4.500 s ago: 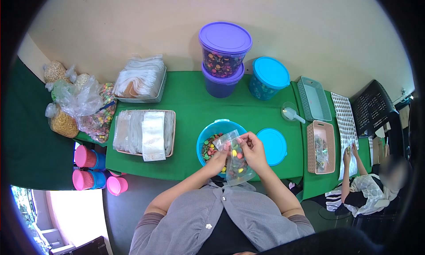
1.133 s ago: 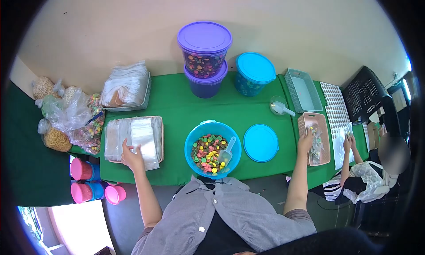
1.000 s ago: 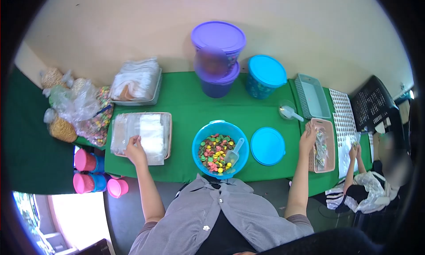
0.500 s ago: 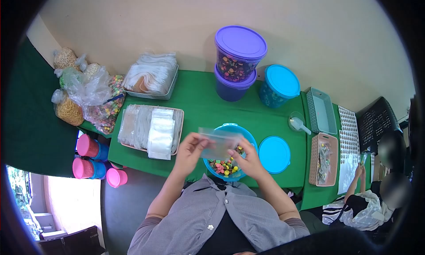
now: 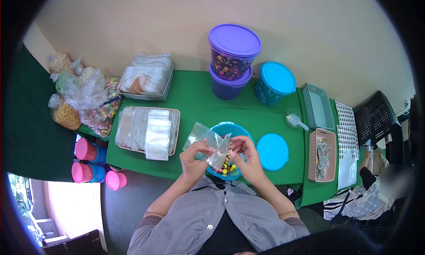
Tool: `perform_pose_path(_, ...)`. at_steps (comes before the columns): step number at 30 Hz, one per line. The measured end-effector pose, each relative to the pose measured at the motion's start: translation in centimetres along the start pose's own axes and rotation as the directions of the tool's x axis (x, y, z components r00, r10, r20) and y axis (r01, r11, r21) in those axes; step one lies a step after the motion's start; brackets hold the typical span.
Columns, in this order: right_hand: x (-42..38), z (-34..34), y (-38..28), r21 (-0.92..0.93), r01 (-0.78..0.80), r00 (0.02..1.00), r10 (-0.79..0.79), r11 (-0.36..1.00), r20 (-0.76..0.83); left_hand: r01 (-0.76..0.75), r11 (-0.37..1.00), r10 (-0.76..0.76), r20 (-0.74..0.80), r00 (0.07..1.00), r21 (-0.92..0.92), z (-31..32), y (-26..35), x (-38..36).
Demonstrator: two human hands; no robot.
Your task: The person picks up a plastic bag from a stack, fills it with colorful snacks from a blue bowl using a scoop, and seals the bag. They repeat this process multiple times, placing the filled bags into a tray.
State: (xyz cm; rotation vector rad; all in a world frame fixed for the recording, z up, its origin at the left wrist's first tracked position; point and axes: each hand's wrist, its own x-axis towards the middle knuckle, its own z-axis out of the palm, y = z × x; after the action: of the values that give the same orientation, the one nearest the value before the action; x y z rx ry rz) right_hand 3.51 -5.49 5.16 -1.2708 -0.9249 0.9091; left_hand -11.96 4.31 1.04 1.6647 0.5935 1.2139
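Note:
A clear plastic bag is pinched in my left hand, over the blue tub. The bag is tilted, with one end spread toward the right. My right hand is at that end, fingers curved and thumb apart from them, with nothing visible between them. Whether its fingertips touch the bag's edge is hard to see. Colourful candy pieces, yellow, pink and dark, lie in the tub below. To the right of the tub a round blue lid lies flat.
Left stands a basket of stacked clear bags, with another tray of bags behind. Lidded purple tubs and a blue one stand at the back. A scoop, a pink basket and a co-worker are right.
The bag has gone from being held flat between both hands to tilted in my left hand. My right hand has opened its fingers at the bag's end. The co-worker has shifted.

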Motion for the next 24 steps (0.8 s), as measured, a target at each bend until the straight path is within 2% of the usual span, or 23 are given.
perform_pose_path(1, -0.1, 0.1, 0.0, -0.040, -0.019, 0.998, 0.022, 0.999, 0.057, -0.136, 0.985, 0.134, 0.025, 0.991, 0.102, 0.1, 0.2, 0.0)
perform_pose_path(2, -0.2, 0.1, 0.0, -0.040, -0.018, 0.998, 0.020, 0.999, 0.055, -0.137, 0.985, 0.135, 0.027, 0.990, 0.102, 0.0, 0.2, -0.1)
perform_pose_path(4, -0.2, 0.2, 0.2, 0.106, -0.093, 0.994, 0.087, 0.990, 0.064, -0.402, 0.864, 0.385, 0.119, 0.915, 0.303, -0.2, 0.1, -0.2)
perform_pose_path(5, -0.3, 0.2, 0.2, 0.105, -0.094, 0.994, 0.087, 0.990, 0.069, -0.401, 0.863, 0.385, 0.115, 0.916, 0.307, -0.4, 0.2, -0.2)
perform_pose_path(7, -0.6, -0.2, -0.1, 0.173, -0.180, 0.980, 0.161, 0.968, 0.116, -0.520, 0.778, 0.472, 0.219, 0.854, 0.352, -0.7, 0.4, -0.4)
perform_pose_path(11, -0.9, -0.9, 1.7, 0.125, -0.166, 0.981, 0.151, 0.978, 0.120, -0.528, 0.758, 0.472, 0.238, 0.849, 0.383, -0.9, 0.9, -0.5)
perform_pose_path(14, -0.9, -1.3, 2.3, 0.071, -0.228, 0.964, 0.215, 0.971, 0.154, -0.535, 0.747, 0.473, 0.250, 0.845, 0.395, -1.0, 0.8, -0.5)
perform_pose_path(16, -1.1, -1.2, 2.0, 0.138, -0.249, 0.962, 0.228, 0.959, 0.153, -0.549, 0.741, 0.482, 0.262, 0.836, 0.386, -1.0, 0.9, -0.6)
perform_pose_path(24, -1.0, -1.1, 2.2, 0.185, -0.219, 0.971, 0.196, 0.958, 0.136, -0.582, 0.701, 0.498, 0.301, 0.813, 0.413, -1.0, 0.9, -0.7)
